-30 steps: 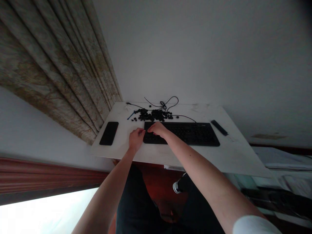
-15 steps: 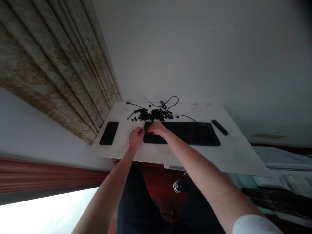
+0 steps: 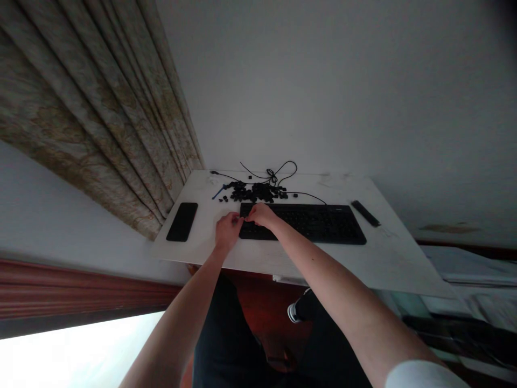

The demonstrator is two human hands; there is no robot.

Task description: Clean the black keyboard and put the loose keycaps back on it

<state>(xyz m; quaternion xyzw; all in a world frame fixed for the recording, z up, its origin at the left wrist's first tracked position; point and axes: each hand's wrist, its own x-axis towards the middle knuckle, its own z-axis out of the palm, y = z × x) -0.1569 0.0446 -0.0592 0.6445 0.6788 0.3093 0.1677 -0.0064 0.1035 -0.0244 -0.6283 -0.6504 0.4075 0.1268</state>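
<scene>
A black keyboard (image 3: 323, 223) lies on the white table, some of its surface hidden under my right hand. My left hand (image 3: 228, 228) is at the keyboard's left edge, thumb and fingers pinched together. Over the keyboard's left end, my right hand (image 3: 260, 214) is closed in a pinch, its fingertips very near those of the left. Whatever sits between the fingertips of either hand is too small to make out. Just behind the keyboard lies a loose pile of black keycaps (image 3: 260, 192). Left of the pile is a thin blue tool (image 3: 218, 192).
On the table (image 3: 399, 258), a black phone (image 3: 182, 221) lies at the left and a dark narrow object (image 3: 365, 213) at the right. A black cable (image 3: 288, 170) loops behind the keycaps. Curtains (image 3: 121, 97) hang at the left, and a wall (image 3: 323, 86) rises behind the table.
My left hand has shifted slightly right, bringing its fingertips closer to the right hand's. The whole view has tilted a little; the keyboard, keycaps and phone lie as before.
</scene>
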